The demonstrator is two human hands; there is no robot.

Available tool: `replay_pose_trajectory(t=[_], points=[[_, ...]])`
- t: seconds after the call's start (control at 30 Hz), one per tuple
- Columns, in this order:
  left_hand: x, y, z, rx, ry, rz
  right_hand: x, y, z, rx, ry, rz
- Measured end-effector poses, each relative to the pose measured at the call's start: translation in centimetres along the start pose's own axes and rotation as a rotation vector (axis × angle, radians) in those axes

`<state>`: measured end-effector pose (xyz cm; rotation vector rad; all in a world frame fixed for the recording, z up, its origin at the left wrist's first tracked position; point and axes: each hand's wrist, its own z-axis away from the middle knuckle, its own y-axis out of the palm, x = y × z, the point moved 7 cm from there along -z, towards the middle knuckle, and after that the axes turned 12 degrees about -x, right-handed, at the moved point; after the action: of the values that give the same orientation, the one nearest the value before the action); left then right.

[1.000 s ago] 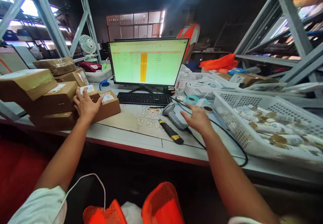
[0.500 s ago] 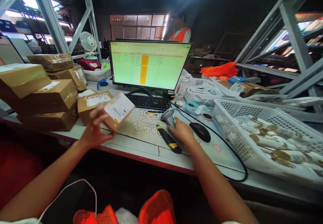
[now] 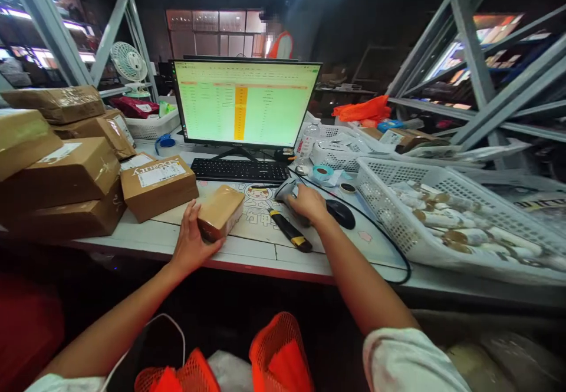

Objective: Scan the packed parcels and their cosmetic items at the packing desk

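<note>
My left hand (image 3: 194, 241) grips a small cardboard box (image 3: 221, 208) by its left and near sides, the thumb along the front edge. The box rests on the printed desk mat (image 3: 259, 244), with brown tape on its top. My right hand (image 3: 309, 203) is wrapped round the grip of a grey barcode scanner (image 3: 285, 189), whose head points left. Between the two hands lies a black and yellow utility knife (image 3: 289, 230). A black mouse (image 3: 340, 213) sits just right of my right hand. A larger labelled carton (image 3: 159, 185) stands behind my left hand.
Stacked cartons (image 3: 66, 171) fill the desk's left side. A monitor (image 3: 245, 103) and keyboard (image 3: 239, 170) stand at the back. To the right, a white basket (image 3: 380, 203) holds several wrapped rolls. The scanner's cable (image 3: 389, 241) loops beside it. Someone in an orange vest (image 3: 280, 45) is beyond the monitor.
The small box has turned over, its white label no longer facing up, and now lies on the mat. My left hand has closed against it. My right hand keeps hold of the scanner.
</note>
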<state>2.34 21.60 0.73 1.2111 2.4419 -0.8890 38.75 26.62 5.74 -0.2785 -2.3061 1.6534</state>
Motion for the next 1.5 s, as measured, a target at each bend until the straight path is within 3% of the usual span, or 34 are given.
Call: replay_pose_trajectory(t=[0.07, 0.13, 0.27, 0.5, 0.67, 0.77, 0.87, 1.0, 1.13, 1.27, 1.33, 1.4, 1.5], points=[[2.1, 0.6, -0.5, 0.103, -0.162, 0.077, 1.1, -1.9, -2.1, -0.114, -0.055, -0.031], [4.1, 1.1, -1.3, 0.25, -0.256, 0.181, 3.1, -2.4, -4.2, -0.135, -0.141, -0.02], [6.5, 1.3, -2.3, 0.432, -0.395, 0.411, 7.8, 0.7, -7.6, 0.072, -0.271, 0.051], [6.7, 1.7, -1.9, 0.456, -0.472, 0.458, 11.0, 5.1, -9.0, 0.117, -0.315, 0.087], [6.8, 1.7, -2.0, 0.477, -0.484, 0.439, 11.2, 3.4, -8.6, 0.01, -0.329, 0.075], [6.9, 1.6, -2.1, 0.47, -0.483, 0.446, 9.6, 0.8, -6.8, -0.104, -0.295, 0.042], [7.1, 1.7, -2.2, 0.445, -0.478, 0.484, 5.5, -1.0, -3.7, -0.187, -0.146, -0.004], [7.7, 1.8, -2.3, 0.398, -0.512, 0.523, 0.3, 0.6, 0.8, -0.033, 0.064, 0.021], [8.3, 1.7, -2.1, 0.364, -0.54, 0.534, -0.3, 2.7, 2.5, 0.054, 0.08, 0.06], [8.2, 1.6, -2.0, 0.357, -0.549, 0.557, 0.6, 0.7, 2.7, 0.032, 0.101, 0.045], [8.0, 1.5, -2.0, 0.363, -0.563, 0.562, 1.8, -2.2, 3.7, 0.016, 0.009, -0.014], [7.8, 1.4, -2.0, 0.368, -0.577, 0.566, 3.9, -5.5, 6.1, 0.042, -0.199, -0.154], [7.6, 1.3, -2.0, 0.368, -0.586, 0.56, 7.5, -9.5, 11.7, 0.211, -0.513, -0.373]])
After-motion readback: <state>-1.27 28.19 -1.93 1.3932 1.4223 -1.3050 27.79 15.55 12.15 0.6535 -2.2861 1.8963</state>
